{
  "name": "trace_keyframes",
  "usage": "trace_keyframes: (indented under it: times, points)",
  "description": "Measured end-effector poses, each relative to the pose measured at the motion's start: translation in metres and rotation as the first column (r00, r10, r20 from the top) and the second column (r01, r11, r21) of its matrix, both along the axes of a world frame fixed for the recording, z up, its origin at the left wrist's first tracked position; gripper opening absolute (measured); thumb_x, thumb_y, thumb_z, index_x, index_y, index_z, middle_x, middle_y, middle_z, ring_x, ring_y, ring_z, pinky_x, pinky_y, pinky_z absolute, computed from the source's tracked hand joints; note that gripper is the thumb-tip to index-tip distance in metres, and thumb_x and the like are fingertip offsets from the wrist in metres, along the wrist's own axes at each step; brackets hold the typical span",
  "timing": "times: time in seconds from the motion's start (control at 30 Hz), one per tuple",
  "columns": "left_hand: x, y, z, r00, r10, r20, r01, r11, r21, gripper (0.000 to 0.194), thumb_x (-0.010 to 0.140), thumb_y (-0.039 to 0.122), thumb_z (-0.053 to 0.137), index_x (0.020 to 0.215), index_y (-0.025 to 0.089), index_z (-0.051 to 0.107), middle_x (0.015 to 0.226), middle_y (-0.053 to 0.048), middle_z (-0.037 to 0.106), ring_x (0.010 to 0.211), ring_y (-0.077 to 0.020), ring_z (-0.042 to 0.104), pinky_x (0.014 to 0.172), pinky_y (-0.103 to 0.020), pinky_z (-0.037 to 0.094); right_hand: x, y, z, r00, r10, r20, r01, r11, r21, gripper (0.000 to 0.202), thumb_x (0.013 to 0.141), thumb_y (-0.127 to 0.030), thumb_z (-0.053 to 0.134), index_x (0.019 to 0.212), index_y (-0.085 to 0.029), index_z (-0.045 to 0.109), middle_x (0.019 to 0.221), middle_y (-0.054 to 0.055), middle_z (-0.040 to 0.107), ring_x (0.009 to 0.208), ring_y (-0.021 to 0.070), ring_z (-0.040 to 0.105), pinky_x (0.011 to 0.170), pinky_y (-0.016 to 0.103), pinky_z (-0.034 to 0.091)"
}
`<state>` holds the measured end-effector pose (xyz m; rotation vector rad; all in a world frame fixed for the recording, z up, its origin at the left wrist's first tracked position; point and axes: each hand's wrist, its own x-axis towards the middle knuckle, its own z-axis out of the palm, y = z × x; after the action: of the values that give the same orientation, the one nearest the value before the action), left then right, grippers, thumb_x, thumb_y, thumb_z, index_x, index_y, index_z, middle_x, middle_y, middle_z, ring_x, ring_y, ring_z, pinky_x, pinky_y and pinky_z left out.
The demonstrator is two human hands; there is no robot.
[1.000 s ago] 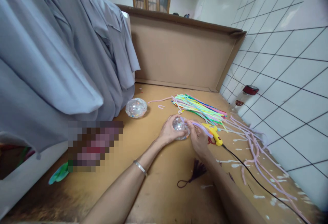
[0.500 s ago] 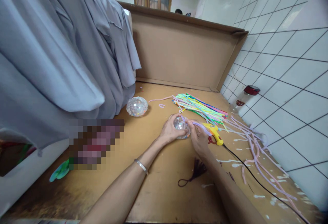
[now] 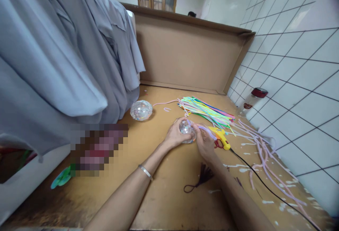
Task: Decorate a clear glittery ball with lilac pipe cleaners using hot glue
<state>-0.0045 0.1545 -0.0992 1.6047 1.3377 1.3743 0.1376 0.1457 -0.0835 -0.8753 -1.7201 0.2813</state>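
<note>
My left hand (image 3: 176, 134) is wrapped round a small clear faceted ball (image 3: 186, 129). Between the fingers of my right hand (image 3: 204, 142) is a lilac pipe cleaner (image 3: 207, 130), its end against the ball's right side. Just beyond my right hand lies a yellow glue gun (image 3: 224, 138), partly covered by that hand, with something red beside it. A larger clear ball (image 3: 141, 110) rests farther off to the left. Below my right wrist a dark tassel (image 3: 203, 176) with a looped cord lies on the table.
Behind my hands lies a bundle of coloured pipe cleaners (image 3: 203, 110). Loose pink and lilac strands (image 3: 265, 160) and a black cable (image 3: 259, 180) run along the right. A red-lidded jar (image 3: 251, 100) stands by the tiled wall. Cardboard (image 3: 185, 51) closes the back; grey cloth (image 3: 79, 54) hangs left.
My hands and the small ball stay almost in place. The lilac pipe cleaner's free part has shifted slightly at my right hand. The view has moved very little.
</note>
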Motion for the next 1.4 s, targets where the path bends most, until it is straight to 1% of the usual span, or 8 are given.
trace_keyframes:
  times: [0.17, 0.37, 0.53, 0.63, 0.8, 0.93, 1.17, 1.4]
  points:
    - [-0.0003, -0.0003, 0.0004, 1.000, 0.003, -0.017, -0.003, 1.000, 0.002, 0.066, 0.056, 0.023, 0.080, 0.117, 0.021, 0.057, 0.119, -0.006, 0.065, 0.110, -0.0248, 0.062, 0.100, -0.039, 0.047, -0.0014, -0.0021, 0.0028, 1.000, -0.005, -0.001, 0.005, 1.000, 0.007, 0.025, 0.095, -0.034, 0.049, 0.084, -0.023, 0.068, 0.080, 0.004, 0.071, 0.081, 0.0199, 0.068, 0.075, 0.034, 0.055]
    - [0.0000, 0.0000, -0.0006, 0.999, 0.010, -0.042, -0.010, 1.000, -0.006, 0.067, 0.056, 0.023, 0.079, 0.118, 0.021, 0.057, 0.119, -0.007, 0.063, 0.111, -0.0259, 0.061, 0.101, -0.040, 0.047, -0.0015, -0.0023, 0.0025, 1.000, -0.014, 0.016, 0.013, 1.000, 0.013, 0.025, 0.096, -0.033, 0.049, 0.085, -0.023, 0.068, 0.084, 0.005, 0.072, 0.084, 0.0199, 0.068, 0.078, 0.033, 0.055]
    - [0.0005, 0.0006, -0.0022, 0.992, 0.056, -0.112, -0.044, 0.993, 0.110, 0.062, 0.056, 0.023, 0.078, 0.114, 0.021, 0.058, 0.130, -0.009, 0.055, 0.125, -0.0277, 0.052, 0.109, -0.042, 0.041, -0.0008, -0.0020, 0.0024, 0.999, -0.019, 0.027, 0.018, 1.000, 0.017, 0.024, 0.096, -0.033, 0.049, 0.087, -0.023, 0.068, 0.086, 0.005, 0.072, 0.085, 0.0201, 0.068, 0.079, 0.034, 0.055]
    - [0.0005, -0.0006, -0.0006, 0.980, 0.096, -0.176, -0.071, 0.987, 0.143, 0.061, 0.056, 0.024, 0.079, 0.113, 0.021, 0.059, 0.134, -0.010, 0.053, 0.128, -0.0293, 0.048, 0.112, -0.043, 0.038, -0.0006, -0.0016, 0.0022, 1.000, -0.018, 0.022, 0.017, 1.000, 0.021, 0.024, 0.096, -0.033, 0.049, 0.086, -0.023, 0.068, 0.087, 0.005, 0.073, 0.086, 0.0202, 0.068, 0.079, 0.034, 0.055]
    - [0.0007, -0.0026, 0.0011, 0.969, 0.123, -0.212, -0.078, 0.974, 0.211, 0.056, 0.059, 0.027, 0.077, 0.111, 0.019, 0.058, 0.123, -0.010, 0.060, 0.118, -0.0281, 0.054, 0.105, -0.042, 0.043, -0.0005, -0.0014, 0.0012, 1.000, -0.005, 0.028, 0.005, 1.000, 0.023, 0.023, 0.096, -0.031, 0.048, 0.089, -0.023, 0.069, 0.089, 0.005, 0.073, 0.088, 0.0202, 0.068, 0.081, 0.034, 0.055]
    - [0.0012, -0.0028, -0.0001, 0.972, 0.112, -0.205, -0.069, 0.975, 0.209, 0.056, 0.060, 0.027, 0.076, 0.112, 0.019, 0.057, 0.116, -0.009, 0.062, 0.110, -0.0263, 0.059, 0.098, -0.040, 0.048, -0.0003, -0.0017, 0.0011, 0.999, -0.013, 0.040, 0.012, 1.000, 0.029, 0.024, 0.097, -0.031, 0.048, 0.088, -0.022, 0.068, 0.088, 0.005, 0.073, 0.087, 0.0194, 0.068, 0.081, 0.034, 0.055]
    - [0.0017, -0.0044, 0.0002, 0.974, 0.106, -0.202, -0.063, 0.976, 0.207, 0.057, 0.061, 0.027, 0.075, 0.114, 0.018, 0.056, 0.121, -0.011, 0.061, 0.113, -0.0267, 0.059, 0.101, -0.041, 0.047, -0.0008, -0.0020, 0.0024, 0.999, -0.015, 0.045, 0.014, 1.000, 0.025, 0.025, 0.097, -0.031, 0.047, 0.087, -0.022, 0.068, 0.086, 0.005, 0.072, 0.085, 0.0193, 0.068, 0.079, 0.033, 0.055]
    - [0.0008, -0.0039, 0.0001, 0.975, 0.096, -0.201, -0.058, 0.981, 0.183, 0.060, 0.061, 0.029, 0.076, 0.116, 0.018, 0.055, 0.119, -0.011, 0.063, 0.112, -0.0285, 0.061, 0.100, -0.044, 0.048, -0.0005, -0.0016, 0.0027, 0.999, 0.012, 0.044, -0.013, 1.000, 0.014, 0.024, 0.097, -0.030, 0.046, 0.089, -0.021, 0.068, 0.087, 0.005, 0.072, 0.085, 0.0200, 0.068, 0.079, 0.035, 0.055]
